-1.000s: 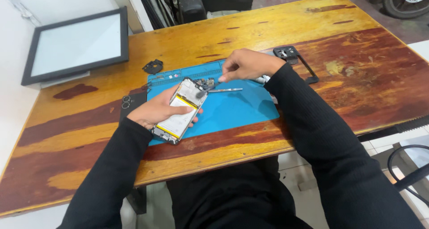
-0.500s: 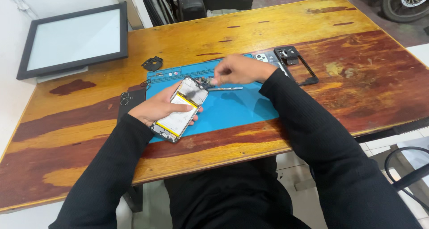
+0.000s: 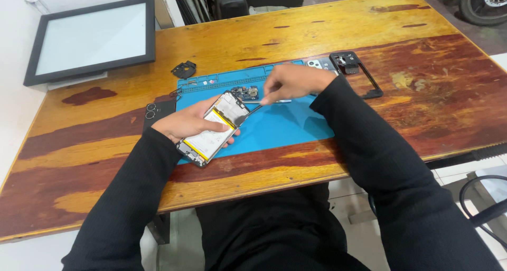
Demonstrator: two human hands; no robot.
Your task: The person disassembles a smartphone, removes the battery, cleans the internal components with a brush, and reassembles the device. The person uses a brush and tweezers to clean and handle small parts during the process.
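Two hands busy: left hand [image 3: 182,122] grips opened phone [image 3: 214,128]; right hand [image 3: 290,82] pinches thin tool [image 3: 252,111] touching phone.

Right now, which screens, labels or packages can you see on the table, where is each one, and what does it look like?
Flat panel screen: far left corner of the wooden table, rectangular, black frame, blank pale grey face.
Opened phone: held by the left hand over the blue mat, white and yellow insides up; its own display faces away.
Packages or labels: none visible.

A worn wooden table [image 3: 327,33] carries a blue mat [image 3: 285,125] and a framed panel [image 3: 92,38].
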